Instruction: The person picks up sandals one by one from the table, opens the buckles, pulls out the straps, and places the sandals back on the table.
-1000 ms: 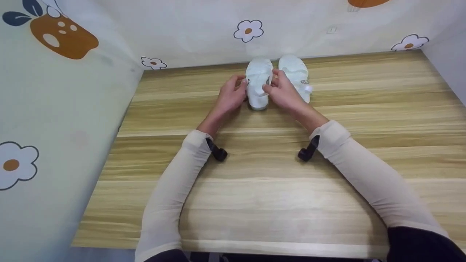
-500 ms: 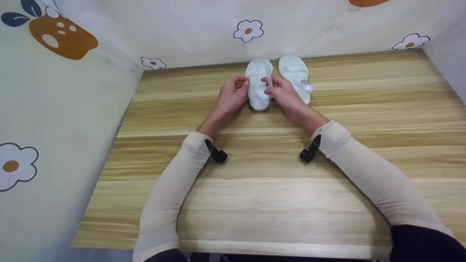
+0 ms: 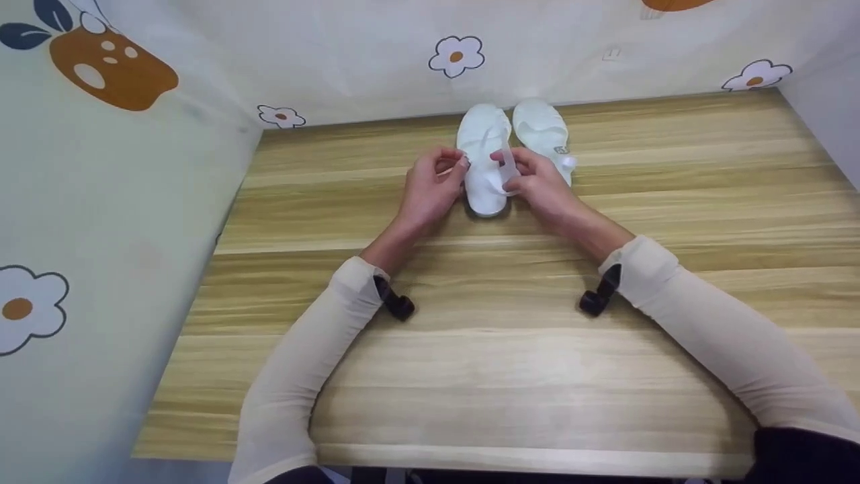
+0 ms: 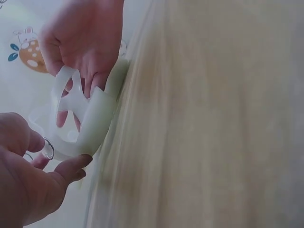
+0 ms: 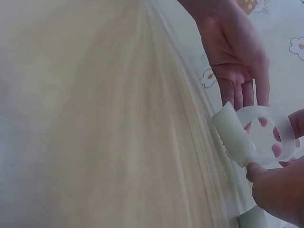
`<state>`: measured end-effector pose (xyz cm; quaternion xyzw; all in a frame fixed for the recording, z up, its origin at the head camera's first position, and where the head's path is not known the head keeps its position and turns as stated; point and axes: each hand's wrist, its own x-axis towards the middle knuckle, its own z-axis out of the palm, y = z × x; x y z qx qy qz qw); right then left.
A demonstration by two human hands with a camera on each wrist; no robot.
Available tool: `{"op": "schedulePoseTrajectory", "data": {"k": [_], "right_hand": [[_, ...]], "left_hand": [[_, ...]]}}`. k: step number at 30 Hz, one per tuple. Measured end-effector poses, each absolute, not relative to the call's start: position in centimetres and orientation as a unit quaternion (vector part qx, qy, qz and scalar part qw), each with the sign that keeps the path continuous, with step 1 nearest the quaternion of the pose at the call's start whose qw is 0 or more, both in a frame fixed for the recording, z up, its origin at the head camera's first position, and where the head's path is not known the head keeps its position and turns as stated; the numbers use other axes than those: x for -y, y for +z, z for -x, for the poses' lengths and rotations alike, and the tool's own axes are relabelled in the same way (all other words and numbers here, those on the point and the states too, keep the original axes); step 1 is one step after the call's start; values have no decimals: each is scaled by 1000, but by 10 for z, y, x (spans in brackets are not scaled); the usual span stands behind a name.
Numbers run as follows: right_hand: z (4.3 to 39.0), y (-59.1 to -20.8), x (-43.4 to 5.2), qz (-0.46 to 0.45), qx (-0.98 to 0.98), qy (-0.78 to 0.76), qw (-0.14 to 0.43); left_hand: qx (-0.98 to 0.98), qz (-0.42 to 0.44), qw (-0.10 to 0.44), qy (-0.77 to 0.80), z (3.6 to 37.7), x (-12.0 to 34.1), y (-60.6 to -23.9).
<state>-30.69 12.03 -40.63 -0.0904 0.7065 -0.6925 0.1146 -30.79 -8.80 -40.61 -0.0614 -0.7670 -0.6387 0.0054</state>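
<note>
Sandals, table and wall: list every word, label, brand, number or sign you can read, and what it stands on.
None can be read.
Held sandal: no lettering visible.
Sandal on the right: dark mark, too small to read.
Wall: faint outline, unreadable; flower print has no words.
Table: none seen.

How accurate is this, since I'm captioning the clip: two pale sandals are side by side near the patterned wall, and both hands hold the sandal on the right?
One thing is off: the left hand and right hand hold the sandal on the left, not the sandal on the right, as the head view shows. The rest stands.
</note>
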Motion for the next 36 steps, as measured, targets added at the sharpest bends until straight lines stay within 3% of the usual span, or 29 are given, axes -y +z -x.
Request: {"op": "schedulePoseTrajectory", "data": {"k": [24, 36], "right_hand": [[236, -400, -160, 168, -737, -628, 185], [211, -392, -169, 173, -736, -599, 263]], "left_hand": [[775, 133, -40, -616, 229, 88, -401], [832, 202, -75, -511, 206, 86, -399]]}}
